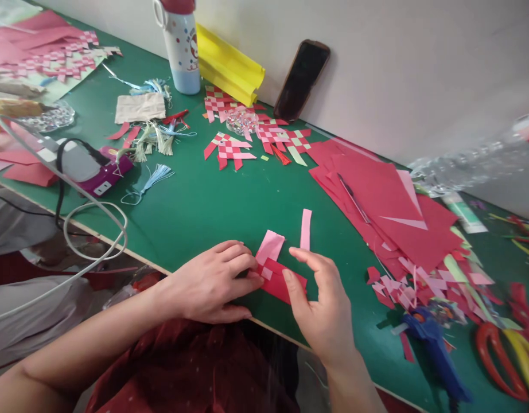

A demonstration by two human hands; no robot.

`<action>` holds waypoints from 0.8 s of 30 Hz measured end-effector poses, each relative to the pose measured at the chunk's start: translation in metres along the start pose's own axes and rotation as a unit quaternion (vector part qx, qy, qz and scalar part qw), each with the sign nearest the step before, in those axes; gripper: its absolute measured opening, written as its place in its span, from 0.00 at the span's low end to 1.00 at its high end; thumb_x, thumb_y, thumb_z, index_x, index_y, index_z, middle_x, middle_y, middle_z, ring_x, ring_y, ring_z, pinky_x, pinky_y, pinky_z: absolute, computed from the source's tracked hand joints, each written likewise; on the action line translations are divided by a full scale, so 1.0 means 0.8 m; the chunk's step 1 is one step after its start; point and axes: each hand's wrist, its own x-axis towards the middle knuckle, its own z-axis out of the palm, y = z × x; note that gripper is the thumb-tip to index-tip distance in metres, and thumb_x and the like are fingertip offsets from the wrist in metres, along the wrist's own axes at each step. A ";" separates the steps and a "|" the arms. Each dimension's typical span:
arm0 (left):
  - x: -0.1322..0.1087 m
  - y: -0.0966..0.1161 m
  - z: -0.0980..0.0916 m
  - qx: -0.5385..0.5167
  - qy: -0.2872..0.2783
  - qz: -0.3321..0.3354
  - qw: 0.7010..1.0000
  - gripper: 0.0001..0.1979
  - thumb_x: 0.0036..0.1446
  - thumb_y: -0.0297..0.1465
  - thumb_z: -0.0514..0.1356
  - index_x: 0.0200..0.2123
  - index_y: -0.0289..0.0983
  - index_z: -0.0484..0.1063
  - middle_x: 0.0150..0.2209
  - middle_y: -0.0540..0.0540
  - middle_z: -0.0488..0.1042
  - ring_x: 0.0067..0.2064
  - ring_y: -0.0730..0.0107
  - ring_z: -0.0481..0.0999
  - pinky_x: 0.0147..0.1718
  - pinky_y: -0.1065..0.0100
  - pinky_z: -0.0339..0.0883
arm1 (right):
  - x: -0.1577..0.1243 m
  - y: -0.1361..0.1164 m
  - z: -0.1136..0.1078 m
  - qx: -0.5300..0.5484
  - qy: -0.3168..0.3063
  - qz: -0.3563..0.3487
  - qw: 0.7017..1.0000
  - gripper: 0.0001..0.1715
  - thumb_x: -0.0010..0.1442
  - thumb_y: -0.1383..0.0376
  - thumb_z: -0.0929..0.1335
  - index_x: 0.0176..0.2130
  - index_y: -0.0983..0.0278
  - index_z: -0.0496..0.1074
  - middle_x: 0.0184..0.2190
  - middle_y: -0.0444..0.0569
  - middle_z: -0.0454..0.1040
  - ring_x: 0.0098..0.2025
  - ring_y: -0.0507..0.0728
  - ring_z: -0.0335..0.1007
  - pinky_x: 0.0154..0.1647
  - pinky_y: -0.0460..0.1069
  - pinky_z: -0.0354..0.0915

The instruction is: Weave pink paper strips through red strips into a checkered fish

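A small weave of red and pink paper strips (284, 281) lies near the table's front edge. My left hand (221, 278) has its curled fingers on the weave's left end, holding it at the table. One wider pink strip (270, 245) sticks up from the weave, away from me. At the weave's right side is my right hand (322, 298), thumb and index finger apart; its other fingers are mostly hidden. Just beyond that index fingertip lies a loose pink paper strip (306, 229), its near end partly covered by the finger.
Finished-looking checkered paper pieces (230, 149) and tassels (150, 180) lie farther back. A bottle (182, 51) and a phone (302, 79) stand by the wall. Red sheets (376, 195), paper scraps, a blue glue gun (436, 350) and scissors (499, 361) occupy the right. A power strip (105, 172) with cables sits left.
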 end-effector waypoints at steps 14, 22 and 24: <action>-0.003 -0.004 0.005 0.000 0.006 -0.008 1.000 0.22 0.60 0.45 0.60 0.54 0.40 0.71 0.64 0.37 0.63 0.66 0.47 0.60 0.62 0.47 0.59 | -0.008 0.013 -0.003 -0.086 -0.012 -0.039 0.995 0.11 0.65 0.68 0.66 0.48 0.63 0.72 0.47 0.55 0.76 0.51 0.64 0.67 0.52 0.62 0.65; -0.004 -0.003 0.003 0.000 0.016 -0.004 1.000 0.22 0.59 0.44 0.61 0.53 0.39 0.72 0.63 0.37 0.65 0.66 0.49 0.61 0.62 0.47 0.59 | -0.041 0.021 -0.008 -0.122 -0.034 -0.007 0.992 0.10 0.65 0.63 0.67 0.46 0.61 0.72 0.47 0.53 0.77 0.51 0.64 0.67 0.52 0.62 0.62; -0.004 -0.002 0.003 -0.002 0.018 -0.003 1.000 0.22 0.59 0.43 0.62 0.53 0.39 0.72 0.63 0.37 0.65 0.66 0.49 0.61 0.62 0.48 0.59 | -0.046 0.023 -0.009 -0.134 -0.031 0.001 0.991 0.09 0.66 0.62 0.66 0.46 0.61 0.73 0.46 0.53 0.77 0.50 0.64 0.67 0.51 0.61 0.62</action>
